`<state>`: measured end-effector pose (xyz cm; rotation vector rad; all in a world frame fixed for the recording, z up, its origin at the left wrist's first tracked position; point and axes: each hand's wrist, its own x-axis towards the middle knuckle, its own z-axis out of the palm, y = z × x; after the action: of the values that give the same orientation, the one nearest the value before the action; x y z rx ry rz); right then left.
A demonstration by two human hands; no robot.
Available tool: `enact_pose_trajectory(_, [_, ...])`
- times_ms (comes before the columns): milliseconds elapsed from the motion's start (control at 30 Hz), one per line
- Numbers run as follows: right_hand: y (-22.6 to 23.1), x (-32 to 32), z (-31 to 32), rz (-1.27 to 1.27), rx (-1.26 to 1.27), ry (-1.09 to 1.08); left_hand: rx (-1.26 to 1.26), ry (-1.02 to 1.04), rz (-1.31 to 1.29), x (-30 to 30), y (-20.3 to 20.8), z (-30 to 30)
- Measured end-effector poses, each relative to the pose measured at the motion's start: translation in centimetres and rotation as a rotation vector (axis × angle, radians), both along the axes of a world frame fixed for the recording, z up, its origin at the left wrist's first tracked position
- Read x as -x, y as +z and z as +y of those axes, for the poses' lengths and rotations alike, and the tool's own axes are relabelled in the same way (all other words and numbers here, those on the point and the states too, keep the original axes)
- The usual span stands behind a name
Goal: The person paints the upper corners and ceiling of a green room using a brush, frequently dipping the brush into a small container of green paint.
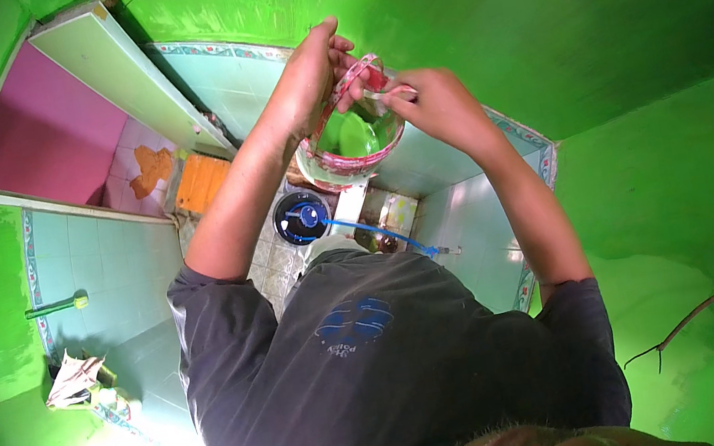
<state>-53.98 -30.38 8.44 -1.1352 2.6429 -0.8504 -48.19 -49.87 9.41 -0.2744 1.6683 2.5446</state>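
A paint bucket [350,166] with a red-smeared rim is held up in front of me, bright green paint [353,135] inside it. At its far left side my left hand [318,70] is closed on the bucket's upper edge and handle, some fingers showing past the rim. From the right, my right hand [431,101] pinches the pale handle of what looks like a paintbrush [391,94] over the bucket's mouth. The bristles are too unclear to make out. Both forearms are bare below dark short sleeves.
Green-painted walls [632,25] rise above pale blue tiles. Below me stands a dark tub [301,217] with a blue dipper, near a blue hose [385,228]. An open door [122,73] is at left, an orange panel [202,183] beside it. A green tap pipe [59,307] juts out.
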Motion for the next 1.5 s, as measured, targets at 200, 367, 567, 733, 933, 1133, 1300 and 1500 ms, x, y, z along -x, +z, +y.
enact_pose_trajectory(200, [-4.2, 1.1, -6.2, 0.126, -0.1, 0.179, -0.034, 0.037, 0.025, -0.3, 0.3, -0.3])
enact_pose_trajectory(367, [-10.6, 3.0, -8.4, 0.203, -0.045, 0.256, -0.019, 0.048, 0.021, -0.4, 0.5, -0.2])
enact_pose_trajectory(567, [-3.0, 2.1, -6.6, 0.103, -0.296, 0.068, -0.056, 0.073, -0.01, -0.1, -0.8, -1.0])
enact_pose_trajectory(733, [-3.2, 3.4, -2.9, -0.19, -0.045, -0.078, -0.063, 0.026, 0.014, 0.9, -1.8, -1.1])
enact_pose_trajectory(933, [-4.8, 2.5, -2.4, -0.119, 0.07, 0.041, -0.018, 0.005, 0.04, 1.8, -1.9, -0.9])
enact_pose_trajectory(1133, [-7.6, 4.3, -5.9, 0.02, 0.052, 0.161, -0.122, 0.067, -0.047, 2.6, -0.6, -0.5])
enact_pose_trajectory(1300, [-7.2, 3.2, -6.9, 0.249, 0.081, 0.081, -0.109, 0.073, -0.02, 2.5, -0.8, -0.9])
enact_pose_trajectory(1500, [-8.3, 3.4, -6.3, 0.289, -0.014, -0.03, -0.042, 0.062, -0.016, 3.4, -0.3, -0.1])
